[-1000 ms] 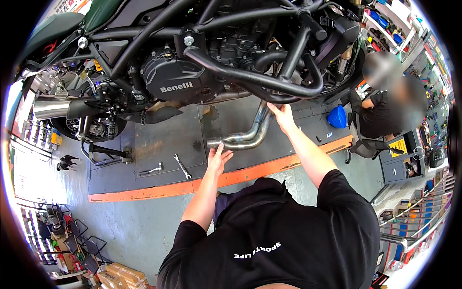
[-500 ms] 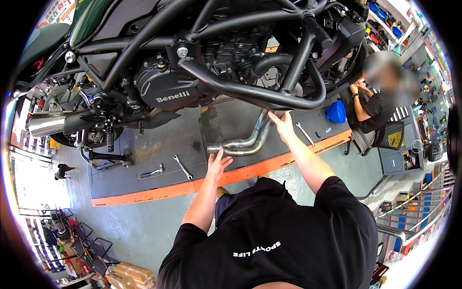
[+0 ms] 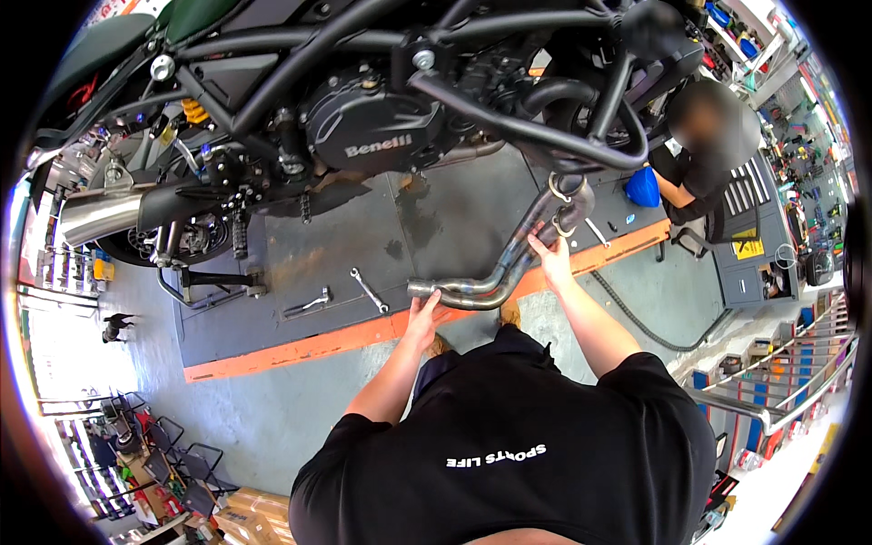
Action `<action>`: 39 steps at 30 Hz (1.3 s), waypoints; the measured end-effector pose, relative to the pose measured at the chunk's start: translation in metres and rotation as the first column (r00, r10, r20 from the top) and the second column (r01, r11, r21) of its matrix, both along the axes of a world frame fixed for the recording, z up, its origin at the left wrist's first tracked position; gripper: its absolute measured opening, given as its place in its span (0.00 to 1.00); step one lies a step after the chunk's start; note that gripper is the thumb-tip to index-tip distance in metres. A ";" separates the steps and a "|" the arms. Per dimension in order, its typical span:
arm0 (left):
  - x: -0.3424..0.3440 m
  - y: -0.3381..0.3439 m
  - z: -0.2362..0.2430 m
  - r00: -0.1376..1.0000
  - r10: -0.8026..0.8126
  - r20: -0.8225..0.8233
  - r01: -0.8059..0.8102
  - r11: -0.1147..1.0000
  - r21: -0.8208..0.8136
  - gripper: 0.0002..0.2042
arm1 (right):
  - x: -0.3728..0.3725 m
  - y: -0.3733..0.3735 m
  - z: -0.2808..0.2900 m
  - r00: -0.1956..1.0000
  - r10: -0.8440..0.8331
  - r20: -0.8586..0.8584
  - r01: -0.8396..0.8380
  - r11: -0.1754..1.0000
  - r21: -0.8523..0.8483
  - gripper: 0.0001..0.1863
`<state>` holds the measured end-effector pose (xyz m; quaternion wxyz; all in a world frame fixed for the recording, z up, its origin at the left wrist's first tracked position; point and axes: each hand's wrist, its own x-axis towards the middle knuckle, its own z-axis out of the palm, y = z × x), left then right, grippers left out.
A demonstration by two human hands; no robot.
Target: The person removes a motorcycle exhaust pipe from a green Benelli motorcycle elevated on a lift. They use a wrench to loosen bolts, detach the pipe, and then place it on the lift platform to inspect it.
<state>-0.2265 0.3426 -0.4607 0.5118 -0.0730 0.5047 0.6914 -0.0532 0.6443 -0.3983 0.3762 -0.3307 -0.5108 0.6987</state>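
Head view: Forearms stretched forward and slanting inward, we hold a bent two-tube exhaust pipe (image 3: pixel 484 300) across the orange near edge (image 3: pixel 291 348) of a dark platform (image 3: pixel 336 238), beside a motorcycle (image 3: pixel 368 123). Our left hand (image 3: pixel 423 322) is half closed on the joined end, thumb on top, while our right hand (image 3: pixel 553 259), farther out, closes around the tubes near their far ends. A wrench (image 3: pixel 369 291) lies by that edge, left of the pipe.
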 end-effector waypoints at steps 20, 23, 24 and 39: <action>0.124 -0.052 0.100 0.903 -0.230 -0.364 0.290 0.949 0.119 0.29 | 0.191 -0.102 0.085 0.898 -0.406 -0.171 0.430 0.891 0.142 0.10; 0.173 -0.042 0.130 0.899 -0.236 -0.370 0.320 0.929 0.185 0.30 | 0.242 -0.097 0.128 0.866 -0.447 -0.225 0.488 0.855 0.176 0.10; 0.188 -0.041 0.135 0.895 -0.254 -0.368 0.343 0.917 0.202 0.31 | 0.262 -0.093 0.139 0.854 -0.484 -0.193 0.518 0.826 0.221 0.10; 0.236 -0.224 -0.108 0.521 -0.829 -0.205 0.685 0.549 -0.479 0.40 | 0.503 -0.095 0.385 0.715 -0.699 -0.012 0.614 0.621 0.487 0.09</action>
